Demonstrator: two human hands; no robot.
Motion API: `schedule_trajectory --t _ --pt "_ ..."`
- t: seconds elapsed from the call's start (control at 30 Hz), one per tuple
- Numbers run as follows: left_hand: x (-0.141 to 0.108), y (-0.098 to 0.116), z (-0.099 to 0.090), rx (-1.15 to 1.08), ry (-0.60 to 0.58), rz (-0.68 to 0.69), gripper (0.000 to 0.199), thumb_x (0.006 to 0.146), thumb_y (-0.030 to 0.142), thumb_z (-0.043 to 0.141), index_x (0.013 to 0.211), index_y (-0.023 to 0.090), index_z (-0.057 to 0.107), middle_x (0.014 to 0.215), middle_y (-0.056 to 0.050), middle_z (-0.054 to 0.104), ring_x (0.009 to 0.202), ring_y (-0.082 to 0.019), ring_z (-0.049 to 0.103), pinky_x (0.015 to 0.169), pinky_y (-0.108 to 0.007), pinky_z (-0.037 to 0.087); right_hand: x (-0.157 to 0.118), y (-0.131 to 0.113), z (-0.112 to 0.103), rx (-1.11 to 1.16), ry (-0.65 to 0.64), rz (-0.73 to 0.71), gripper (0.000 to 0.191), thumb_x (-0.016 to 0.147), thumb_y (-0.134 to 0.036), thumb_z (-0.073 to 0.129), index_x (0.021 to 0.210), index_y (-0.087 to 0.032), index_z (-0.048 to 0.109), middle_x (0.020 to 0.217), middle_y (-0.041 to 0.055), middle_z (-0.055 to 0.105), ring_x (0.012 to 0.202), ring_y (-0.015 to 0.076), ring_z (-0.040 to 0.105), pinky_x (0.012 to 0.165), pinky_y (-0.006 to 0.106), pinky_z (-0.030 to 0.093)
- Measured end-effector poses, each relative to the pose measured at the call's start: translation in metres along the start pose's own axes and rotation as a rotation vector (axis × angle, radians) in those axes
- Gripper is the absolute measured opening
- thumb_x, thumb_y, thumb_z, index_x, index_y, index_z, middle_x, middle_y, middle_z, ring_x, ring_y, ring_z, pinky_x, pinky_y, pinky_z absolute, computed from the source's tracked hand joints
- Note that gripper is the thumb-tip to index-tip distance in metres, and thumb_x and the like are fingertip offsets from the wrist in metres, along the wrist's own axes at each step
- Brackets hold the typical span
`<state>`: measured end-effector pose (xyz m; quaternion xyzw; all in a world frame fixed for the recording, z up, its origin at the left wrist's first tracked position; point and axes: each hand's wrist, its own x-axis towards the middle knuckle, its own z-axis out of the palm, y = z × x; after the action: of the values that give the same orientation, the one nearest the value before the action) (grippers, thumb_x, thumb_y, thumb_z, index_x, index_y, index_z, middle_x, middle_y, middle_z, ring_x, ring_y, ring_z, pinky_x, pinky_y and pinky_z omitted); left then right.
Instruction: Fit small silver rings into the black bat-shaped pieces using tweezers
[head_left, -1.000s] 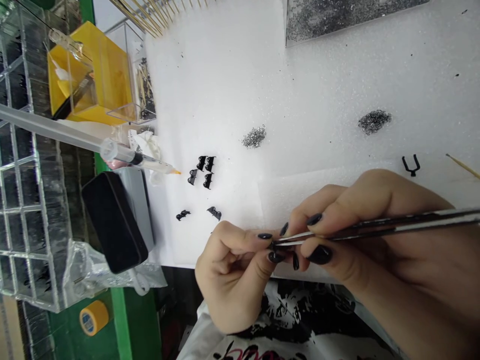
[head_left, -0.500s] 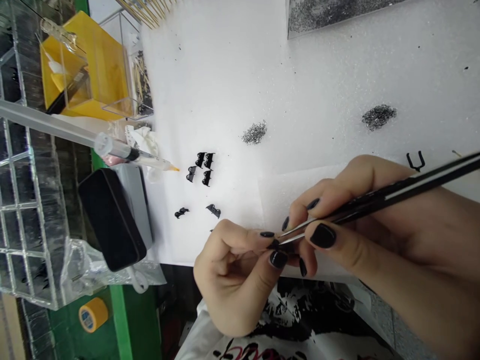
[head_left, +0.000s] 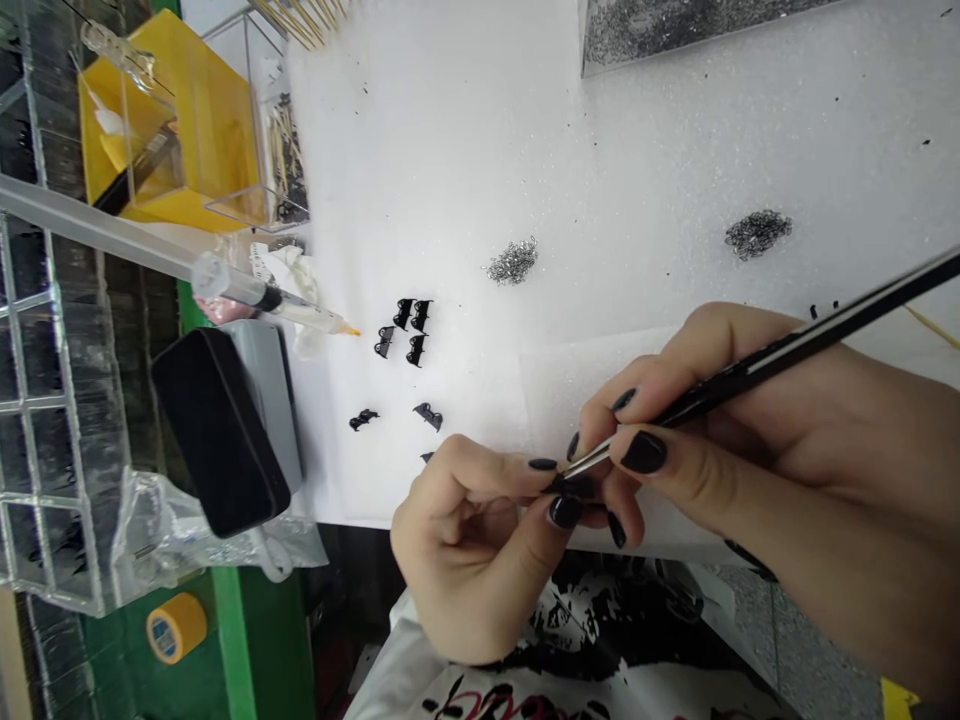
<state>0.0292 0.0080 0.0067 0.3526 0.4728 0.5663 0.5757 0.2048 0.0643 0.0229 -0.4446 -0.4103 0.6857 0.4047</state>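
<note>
Between its thumb and index finger, my left hand pinches a small black piece, mostly hidden by the fingertips. My right hand grips black tweezers, whose silver tips come together at that piece. Left of the hands, several small black bat-shaped pieces lie on the white work surface. A heap of tiny silver rings sits above my left hand, and a darker heap of rings lies beyond my right hand.
A syringe with an orange tip points in from the left. Below it stands a black box-like object. Further left are a yellow container, a clear divided tray and a roll of yellow tape. A flat clear box lies at the top.
The tweezer tips, apart before, have closed together at the black piece. The tweezers' rear end has swung upward in view. My left hand stays pinched on the piece.
</note>
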Motion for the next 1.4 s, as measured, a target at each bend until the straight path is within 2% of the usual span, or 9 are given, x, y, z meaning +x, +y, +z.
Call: schedule_trajectory --t 0.17,0.3,0.43,0.57,0.7,0.8,0.93,1.17,1.4 --pt "0.002 0.002 0.002 -0.009 0.004 -0.017 0.025 0.100 0.004 0.077 0.108 0.026 0.082 0.096 0.000 0.089 0.075 -0.022 0.087 0.070 -0.023 0.074 0.003 0.000 0.000 0.004 -0.009 0.027 0.016 0.096 -0.015 0.078 0.094 -0.030 0.075 0.094 -0.0011 0.086 0.066 0.0190 0.083 0.055 0.021 0.069" --pt "0.004 0.001 0.002 -0.006 0.012 0.005 0.022 0.097 0.005 0.081 0.105 0.025 0.083 0.091 0.000 0.089 0.064 -0.016 0.083 0.065 -0.018 0.071 0.003 -0.003 0.000 -0.006 -0.007 0.059 0.015 0.097 -0.016 0.075 0.090 -0.029 0.074 0.090 0.0017 0.085 0.060 0.0228 0.081 0.048 0.028 0.068" --pt "0.002 0.000 0.002 0.019 0.058 -0.010 0.023 0.095 0.007 0.085 0.102 0.028 0.083 0.088 0.002 0.088 0.059 -0.013 0.080 0.064 -0.018 0.071 0.000 -0.004 -0.001 -0.006 -0.012 0.082 0.011 0.096 -0.022 0.078 0.089 -0.030 0.075 0.088 0.0024 0.085 0.058 0.0247 0.080 0.042 0.028 0.064" --pt "0.001 0.000 0.002 0.025 0.047 -0.006 0.022 0.096 0.011 0.086 0.104 0.031 0.084 0.090 0.003 0.088 0.063 -0.014 0.082 0.063 -0.017 0.070 0.001 -0.006 -0.001 0.082 0.006 0.089 0.021 0.093 -0.008 0.074 0.086 -0.028 0.075 0.086 -0.0013 0.084 0.058 0.0190 0.080 0.052 0.025 0.069" --pt "0.002 0.000 0.001 0.030 0.020 0.002 0.023 0.096 0.010 0.087 0.104 0.032 0.084 0.091 0.003 0.088 0.067 -0.012 0.083 0.066 -0.014 0.069 0.003 -0.004 -0.002 0.066 -0.043 0.050 0.017 0.095 -0.012 0.077 0.092 -0.028 0.074 0.091 -0.0023 0.085 0.064 0.0156 0.082 0.058 0.020 0.069" --pt "0.002 0.000 0.000 0.037 0.017 0.010 0.024 0.096 0.008 0.086 0.105 0.030 0.084 0.090 0.004 0.088 0.071 -0.011 0.084 0.069 -0.011 0.067 0.004 -0.001 -0.004 0.012 -0.070 0.034 0.015 0.094 -0.018 0.082 0.093 -0.029 0.071 0.093 -0.0020 0.085 0.065 0.0165 0.082 0.056 0.020 0.069" --pt "0.002 0.001 0.000 0.037 0.023 0.016 0.025 0.095 0.005 0.086 0.104 0.028 0.084 0.094 0.005 0.088 0.076 -0.012 0.086 0.071 -0.010 0.068 0.005 -0.002 -0.005 -0.042 -0.078 0.018 0.012 0.100 -0.019 0.073 0.094 -0.029 0.068 0.091 -0.0004 0.085 0.063 0.0182 0.081 0.049 0.022 0.067" --pt "0.000 0.000 0.004 0.009 0.002 0.014 0.022 0.101 0.006 0.080 0.110 0.027 0.081 0.098 0.005 0.088 0.078 -0.014 0.087 0.074 -0.014 0.072 0.010 -0.010 -0.002 -0.046 -0.067 0.082 0.013 0.089 -0.022 0.078 0.086 -0.028 0.067 0.083 0.0009 0.082 0.056 0.0240 0.079 0.044 0.035 0.069" --pt "0.001 0.001 -0.005 0.061 -0.065 0.020 0.028 0.100 0.003 0.079 0.111 0.029 0.078 0.099 0.002 0.089 0.078 -0.017 0.087 0.070 -0.019 0.074 0.010 -0.009 -0.002 0.011 -0.087 0.102 0.012 0.093 -0.023 0.077 0.088 -0.026 0.067 0.085 0.0004 0.083 0.060 0.0169 0.080 0.055 0.025 0.071"
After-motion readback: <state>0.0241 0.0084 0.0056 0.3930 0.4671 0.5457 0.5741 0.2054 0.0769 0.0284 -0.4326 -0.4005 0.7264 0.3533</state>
